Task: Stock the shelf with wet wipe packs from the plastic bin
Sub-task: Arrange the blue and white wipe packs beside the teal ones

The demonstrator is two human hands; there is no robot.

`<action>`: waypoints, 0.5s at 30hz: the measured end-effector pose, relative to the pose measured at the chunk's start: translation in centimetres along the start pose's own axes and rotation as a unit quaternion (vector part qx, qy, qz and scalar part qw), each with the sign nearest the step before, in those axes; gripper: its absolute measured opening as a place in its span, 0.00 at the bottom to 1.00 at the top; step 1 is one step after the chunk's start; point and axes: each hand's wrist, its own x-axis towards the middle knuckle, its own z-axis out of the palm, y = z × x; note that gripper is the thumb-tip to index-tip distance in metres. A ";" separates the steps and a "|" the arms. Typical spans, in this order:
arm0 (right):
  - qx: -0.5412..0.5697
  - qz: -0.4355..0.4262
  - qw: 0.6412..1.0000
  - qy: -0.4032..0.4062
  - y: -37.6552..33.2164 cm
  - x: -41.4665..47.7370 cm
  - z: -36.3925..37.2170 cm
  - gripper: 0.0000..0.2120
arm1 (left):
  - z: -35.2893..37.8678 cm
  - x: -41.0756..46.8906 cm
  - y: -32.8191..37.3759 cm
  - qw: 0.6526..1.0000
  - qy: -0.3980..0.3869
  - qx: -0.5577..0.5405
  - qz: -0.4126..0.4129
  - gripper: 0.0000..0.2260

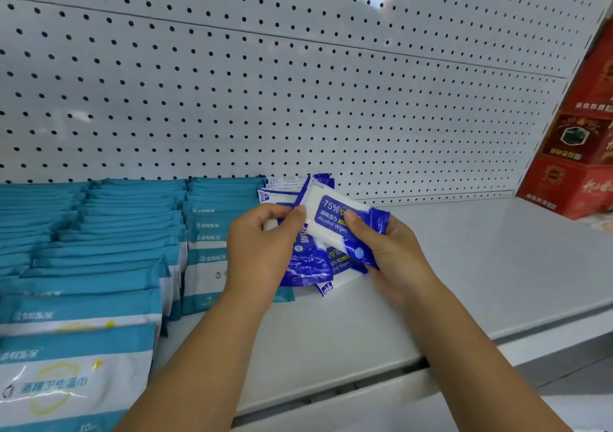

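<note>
A blue-and-white alcohol wipe pack [335, 220] is held tilted above the white shelf [464, 265], label facing me. My right hand [388, 252] grips its right end, thumb on the label. My left hand [265, 249] pinches its left edge with thumb and fingers. Beneath and behind it lie several more blue wipe packs [308, 265] in a loose, uneven row against the pegboard. The plastic bin is out of view.
Rows of teal-and-white wipe packs [99, 249] fill the shelf's left half. Red gift boxes [577, 152] are stacked at the right end. A white pegboard back wall [298, 83] rises behind. The shelf's front edge [398, 375] runs below my forearms.
</note>
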 end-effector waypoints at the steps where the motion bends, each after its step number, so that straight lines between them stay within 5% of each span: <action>1: -0.019 -0.001 1.000 0.011 0.0 0.1 -0.3 0.19 | 0.1 -0.2 0.0 0.999 0.014 0.020 0.035 0.06; 6: -0.078 0.037 0.995 -0.041 -0.7 0.4 -2.8 0.21 | -0.7 0.1 -1.1 0.969 0.131 0.104 0.181 0.04; 10: -0.228 0.018 0.971 -0.074 -0.5 0.8 -2.9 0.18 | -0.6 0.5 -1.5 0.959 0.141 0.146 0.197 0.03; 15: -0.281 -0.007 0.958 -0.060 -0.2 0.3 -3.0 0.15 | -0.9 0.4 -1.4 0.952 0.160 0.173 0.197 0.04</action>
